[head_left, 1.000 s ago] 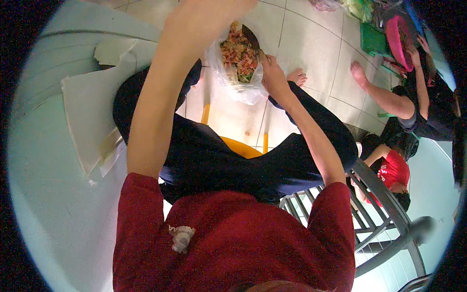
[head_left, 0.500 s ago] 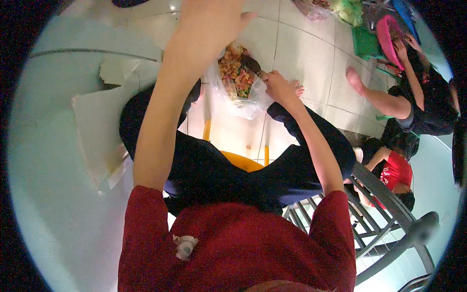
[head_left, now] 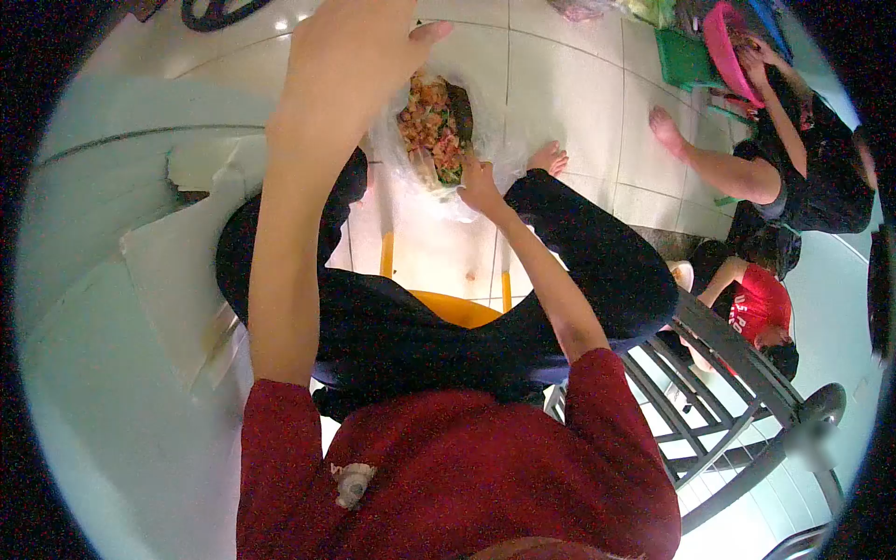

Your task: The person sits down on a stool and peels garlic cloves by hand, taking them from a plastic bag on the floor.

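Note:
A clear plastic bag lies opened out on the floor in front of my knees. Chopped orange, red and green food fills its middle. My right hand is closed at the bag's near right side, round the handle of a dark spoon. The spoon's head rests against the right side of the food. My left hand is raised close to the camera, above and left of the bag. Its thumb sticks out to the right; the other fingers are hidden past the top edge.
A yellow stool is under me. On the right, a person in black has both hands in a pink basin by a green crate. Behind sits a person in a red shirt, beyond a grey metal rack. Cardboard leans left.
My right hand has moved left and nearer to me, turning the spoon more upright against the food. My left hand has moved left. The whole view has shifted slightly.

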### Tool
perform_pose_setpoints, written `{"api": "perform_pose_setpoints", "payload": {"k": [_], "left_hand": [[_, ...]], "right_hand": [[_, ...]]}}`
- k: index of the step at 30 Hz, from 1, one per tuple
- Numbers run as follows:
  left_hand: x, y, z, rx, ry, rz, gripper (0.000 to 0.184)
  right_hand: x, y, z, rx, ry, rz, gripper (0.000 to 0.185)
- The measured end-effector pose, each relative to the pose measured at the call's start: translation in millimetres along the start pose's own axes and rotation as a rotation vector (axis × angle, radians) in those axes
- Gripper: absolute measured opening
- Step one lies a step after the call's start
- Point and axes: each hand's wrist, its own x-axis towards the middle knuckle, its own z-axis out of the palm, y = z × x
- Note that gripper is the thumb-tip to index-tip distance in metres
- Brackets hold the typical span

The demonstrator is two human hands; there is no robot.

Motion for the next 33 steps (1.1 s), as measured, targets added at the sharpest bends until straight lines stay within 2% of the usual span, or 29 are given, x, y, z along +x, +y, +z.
{"api": "perform_pose_setpoints", "payload": {"k": [1, 3, 4, 5, 7, 8, 12, 17, 18, 19, 22, 24, 25, 27, 29, 31, 33], "left_hand": [[-3, -1, 7, 0.053, 0.066, -0.013, 0.037], [-5, -2, 6, 0.121, 0.126, -0.032, 0.036], [-6, 4, -3, 0.066, 0.068, -0.044, 0.035], [-6, 8, -6, 0.043, 0.032, -0.055, 0.034], [-5, 13, -9, 0.039, -0.032, -0.076, 0.033], [-3, 13, -9, 0.05, -0.048, -0.086, 0.033], [1, 6, -1, -0.023, -0.176, -0.102, 0.033], [6, -6, 33, 0.054, -0.022, 0.014, 0.05], [7, -5, 33, 0.019, -0.056, -0.024, 0.059], [9, -6, 34, 0.025, -0.05, -0.022, 0.059], [10, -5, 31, 0.042, -0.032, -0.007, 0.057], [10, -4, 21, 0.037, -0.056, 0.015, 0.035], [8, -5, 21, 0.033, -0.052, 0.022, 0.035], [10, -9, 22, 0.087, -0.083, -0.014, 0.049], [9, -11, 16, 0.071, -0.068, -0.021, 0.048], [5, -4, 5, 0.053, -0.046, -0.026, 0.046], [0, 6, -13, -0.008, -0.024, -0.043, 0.031]], "right_hand": [[-3, 4, 12, -0.015, 0.074, -0.019, 0.037], [7, 10, 27, -0.153, -0.233, -0.038, 0.033], [20, -8, 4, -0.039, -0.24, 0.089, 0.031], [34, -29, -22, 0.073, -0.231, 0.216, 0.029], [53, -20, -8, 0.271, 0.049, 0.305, 0.03], [71, -27, -12, 0.371, 0.094, 0.257, 0.037], [114, -47, -32, 0.441, -0.075, 0.244, 0.037], [111, -55, -43, 0.372, -0.134, 0.273, 0.034], [110, -56, -44, 0.364, -0.143, 0.284, 0.033], [111, -55, -45, 0.359, -0.152, 0.291, 0.033], [112, -49, -30, 0.355, -0.156, 0.307, 0.031], [122, -45, -23, 0.357, -0.163, 0.311, 0.03], [120, -37, -8, 0.358, -0.17, 0.319, 0.029], [131, -26, 7, 0.37, -0.189, 0.335, 0.028], [139, -16, 15, 0.411, -0.216, 0.36, 0.027], [141, -16, -1, 0.54, -0.208, 0.417, 0.027], [130, -30, -51, 0.694, -0.047, 0.42, 0.026]]}}
